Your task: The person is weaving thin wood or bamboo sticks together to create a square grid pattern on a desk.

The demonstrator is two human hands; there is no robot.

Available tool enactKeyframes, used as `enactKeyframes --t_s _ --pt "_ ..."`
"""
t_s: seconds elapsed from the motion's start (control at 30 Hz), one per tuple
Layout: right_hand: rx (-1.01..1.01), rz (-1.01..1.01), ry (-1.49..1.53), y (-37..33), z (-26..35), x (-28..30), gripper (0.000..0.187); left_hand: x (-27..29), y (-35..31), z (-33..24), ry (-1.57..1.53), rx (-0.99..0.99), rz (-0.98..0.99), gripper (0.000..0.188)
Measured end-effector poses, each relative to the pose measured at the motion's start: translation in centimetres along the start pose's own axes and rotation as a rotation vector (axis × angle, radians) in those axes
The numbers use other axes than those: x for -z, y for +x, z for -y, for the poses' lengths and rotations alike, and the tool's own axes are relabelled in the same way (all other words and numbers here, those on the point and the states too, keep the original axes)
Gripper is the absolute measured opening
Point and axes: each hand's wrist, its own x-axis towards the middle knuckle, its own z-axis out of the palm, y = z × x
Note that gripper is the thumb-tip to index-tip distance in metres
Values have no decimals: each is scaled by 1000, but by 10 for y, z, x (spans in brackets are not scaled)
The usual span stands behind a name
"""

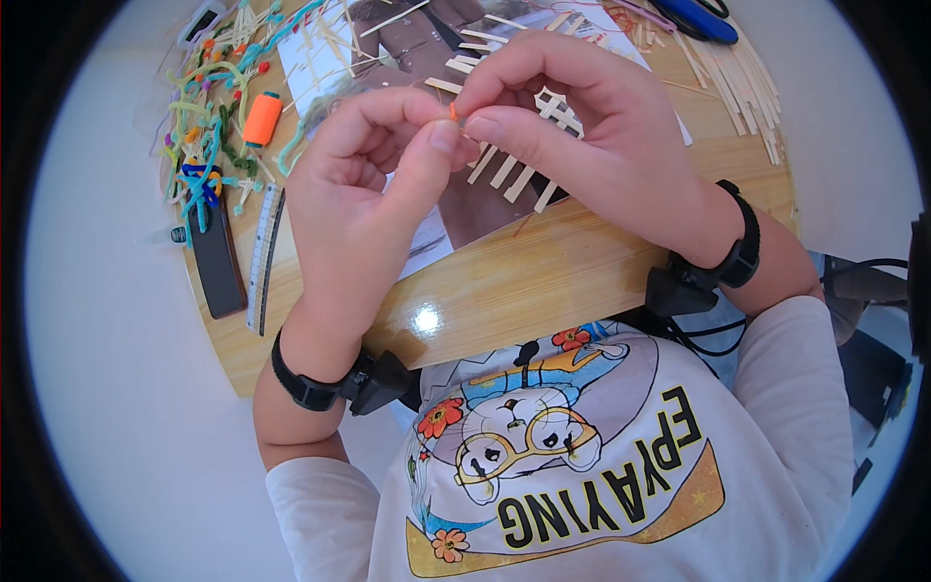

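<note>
My left hand (364,179) and my right hand (606,145) meet above the table, thumb and forefinger of each pinched together. Between the fingertips shows a small bit of orange thread (454,113); the fingers cover most of it. A small lattice of pale wooden strips (559,113) shows through the curl of my right hand; I cannot tell whether the hand touches it. Beneath both hands lie flat wooden sticks (521,184) on a printed picture sheet (475,215). To the left of my left hand is an orange thread spool (262,119).
A clear ruler (264,262) and a dark phone-like slab (216,260) lie on the wooden table (465,303) at left. Behind them spreads a pile of coloured fuzzy stems (208,116). Long wooden strips (742,87) and a blue-handled tool (700,19) are at the far right.
</note>
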Motion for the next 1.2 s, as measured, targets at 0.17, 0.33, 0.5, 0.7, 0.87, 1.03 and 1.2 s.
enactKeyframes --t_s 0.17,0.33,0.5,0.7,0.87,1.03,1.2 --pt "-104 -11 94 1 2 -2 13 1 0 0 46 -34 18 13" --pt "-107 -17 61 1 2 -2 13 0 0 3 99 -56 5 13" --pt "-10 -61 -48 1 0 -4 10 -1 1 6 273 -117 -53 11" --pt "36 -61 -120 1 -4 -5 7 -3 1 7 305 -95 -23 10" --pt "-13 -84 -68 3 -7 -2 6 -1 4 9 250 -22 -23 12" --pt "-27 -92 -35 8 -12 5 7 4 6 7 252 -67 -35 12" --pt "-126 -120 189 9 -17 4 11 3 5 3 249 -23 -45 11"
